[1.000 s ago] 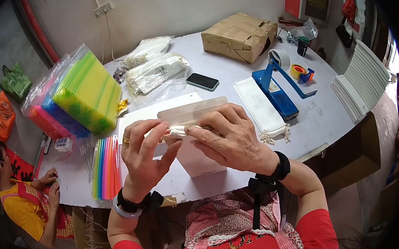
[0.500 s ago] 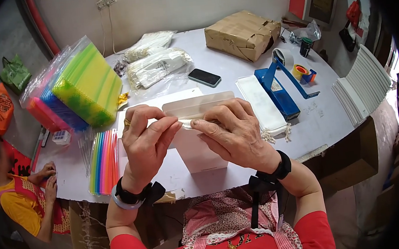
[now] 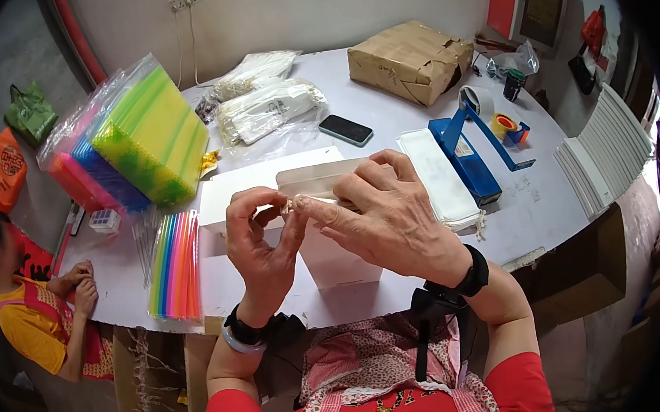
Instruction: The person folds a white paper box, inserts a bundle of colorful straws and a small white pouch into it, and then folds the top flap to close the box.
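Observation:
Upright before me stands a white box [image 3: 338, 254], its top flap [image 3: 316, 177] raised at the back. My left hand [image 3: 262, 239] is closed in a pinch at the box's left upper corner, on a small whitish bit of cord or cloth [image 3: 287, 207]. My right hand [image 3: 394, 216] lies across the box's mouth, a fingertip meeting the left fingertips at that same bit. Its other fingers bend down behind, so their tips and the inside of the box are hidden. White drawstring pouches [image 3: 433, 173] lie stacked to the right, beside a blue tape dispenser [image 3: 463, 159].
Left stand colourful plastic packs [image 3: 147, 136] and a bundle of coloured sticks [image 3: 174, 267]. Behind are bagged white pouches [image 3: 270, 109], a phone [image 3: 345, 130] and a brown wrapped parcel [image 3: 410, 62]. Stacked white cards [image 3: 608, 154] are at right; a co-worker [image 3: 41, 310] sits at left.
My left hand has shifted right and lower, turning at the wrist. My right hand has flattened across the box's mouth. Less of the white material shows between the fingers. The view has shifted slightly.

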Demonstrator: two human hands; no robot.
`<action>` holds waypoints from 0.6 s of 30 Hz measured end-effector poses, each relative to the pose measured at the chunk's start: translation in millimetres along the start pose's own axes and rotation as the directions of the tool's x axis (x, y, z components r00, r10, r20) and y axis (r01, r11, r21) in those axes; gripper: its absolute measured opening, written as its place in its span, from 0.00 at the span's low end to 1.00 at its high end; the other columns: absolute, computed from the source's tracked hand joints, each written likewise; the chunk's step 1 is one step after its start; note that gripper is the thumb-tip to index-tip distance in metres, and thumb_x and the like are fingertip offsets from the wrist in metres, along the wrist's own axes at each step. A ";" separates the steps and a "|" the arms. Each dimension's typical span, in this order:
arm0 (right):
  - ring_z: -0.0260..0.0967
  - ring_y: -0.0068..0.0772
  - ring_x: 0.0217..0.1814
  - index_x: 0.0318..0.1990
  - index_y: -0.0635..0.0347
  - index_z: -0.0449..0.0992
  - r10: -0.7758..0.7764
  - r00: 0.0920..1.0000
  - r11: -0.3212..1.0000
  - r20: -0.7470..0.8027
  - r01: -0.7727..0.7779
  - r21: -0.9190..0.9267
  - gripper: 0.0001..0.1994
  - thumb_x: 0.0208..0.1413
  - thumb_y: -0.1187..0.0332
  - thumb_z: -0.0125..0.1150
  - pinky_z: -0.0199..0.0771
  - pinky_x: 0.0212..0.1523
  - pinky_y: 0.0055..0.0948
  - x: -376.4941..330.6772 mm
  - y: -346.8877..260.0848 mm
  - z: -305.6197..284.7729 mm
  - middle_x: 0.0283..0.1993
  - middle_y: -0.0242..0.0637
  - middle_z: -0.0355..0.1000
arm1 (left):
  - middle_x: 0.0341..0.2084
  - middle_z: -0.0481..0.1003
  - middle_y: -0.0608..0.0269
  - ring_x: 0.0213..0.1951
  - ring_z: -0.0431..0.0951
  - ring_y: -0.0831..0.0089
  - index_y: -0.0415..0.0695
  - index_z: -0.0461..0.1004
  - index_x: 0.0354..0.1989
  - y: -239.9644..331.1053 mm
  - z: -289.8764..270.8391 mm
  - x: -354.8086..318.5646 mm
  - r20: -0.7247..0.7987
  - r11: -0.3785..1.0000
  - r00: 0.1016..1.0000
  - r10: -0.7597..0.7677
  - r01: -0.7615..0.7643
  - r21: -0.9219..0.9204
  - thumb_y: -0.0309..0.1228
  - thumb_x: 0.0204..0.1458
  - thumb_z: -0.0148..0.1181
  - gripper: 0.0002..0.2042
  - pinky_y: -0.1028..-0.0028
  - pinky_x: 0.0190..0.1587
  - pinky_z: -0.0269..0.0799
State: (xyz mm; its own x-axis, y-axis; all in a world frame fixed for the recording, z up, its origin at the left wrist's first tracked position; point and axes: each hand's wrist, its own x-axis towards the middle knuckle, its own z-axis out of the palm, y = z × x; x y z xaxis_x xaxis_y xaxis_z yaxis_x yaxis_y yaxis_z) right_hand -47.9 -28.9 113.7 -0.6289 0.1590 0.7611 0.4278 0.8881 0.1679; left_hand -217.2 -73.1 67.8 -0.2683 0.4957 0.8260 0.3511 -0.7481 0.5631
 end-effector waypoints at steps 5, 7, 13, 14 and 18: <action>0.63 0.28 0.36 0.48 0.42 0.76 0.006 0.999 0.998 -0.041 -0.004 0.059 0.21 0.42 0.62 0.68 0.58 0.48 0.34 -4.7 2.6 2.9 0.30 0.24 0.64 | 0.42 0.65 0.60 0.42 0.71 0.77 0.39 0.70 0.44 -8.0 3.3 -11.1 -0.070 0.968 0.995 -0.071 0.051 -0.245 0.19 0.49 0.63 0.14 0.80 0.42 0.73; 0.63 0.28 0.36 0.48 0.42 0.76 0.021 0.999 0.996 -0.044 -0.018 0.086 0.21 0.42 0.62 0.68 0.58 0.48 0.34 -4.2 3.1 2.7 0.29 0.24 0.63 | 0.42 0.65 0.60 0.42 0.71 0.77 0.39 0.71 0.43 -10.3 1.6 -14.3 -0.077 0.960 0.994 -0.083 0.059 -0.275 0.18 0.49 0.63 0.13 0.80 0.42 0.73; 0.63 0.27 0.35 0.45 0.42 0.78 -0.037 0.998 0.998 0.046 0.035 0.044 0.17 0.44 0.63 0.67 0.58 0.48 0.34 0.7 5.7 -0.7 0.29 0.24 0.64 | 0.42 0.66 0.60 0.42 0.72 0.76 0.38 0.75 0.39 -6.5 -4.8 -13.2 -0.029 0.995 0.997 -0.067 0.065 -0.079 0.18 0.49 0.62 0.09 0.80 0.43 0.73; 0.63 0.27 0.35 0.44 0.42 0.78 -0.045 0.997 0.999 0.056 0.043 0.031 0.16 0.44 0.63 0.67 0.58 0.48 0.33 1.0 5.0 -0.6 0.29 0.24 0.64 | 0.42 0.66 0.59 0.42 0.72 0.75 0.38 0.76 0.39 -4.2 -5.4 -12.1 -0.025 0.995 0.997 -0.077 0.075 -0.063 0.18 0.49 0.62 0.09 0.80 0.43 0.73; 0.64 0.26 0.36 0.41 0.43 0.79 -0.035 0.999 0.999 0.035 0.034 0.031 0.13 0.45 0.64 0.66 0.59 0.49 0.35 0.3 2.5 -1.4 0.29 0.24 0.64 | 0.40 0.68 0.58 0.40 0.73 0.72 0.40 0.77 0.41 2.3 -2.3 -15.1 -0.009 0.949 0.993 0.122 -0.114 0.293 0.18 0.48 0.63 0.11 0.79 0.41 0.73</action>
State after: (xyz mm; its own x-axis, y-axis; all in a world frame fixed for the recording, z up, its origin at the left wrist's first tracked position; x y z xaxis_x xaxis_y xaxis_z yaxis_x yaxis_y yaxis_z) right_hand -46.1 -27.2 115.2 -0.6658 0.1425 0.7324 0.3858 0.9059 0.1745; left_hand -214.3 -83.3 56.6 -0.2312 0.3970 0.8882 0.6268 -0.6375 0.4481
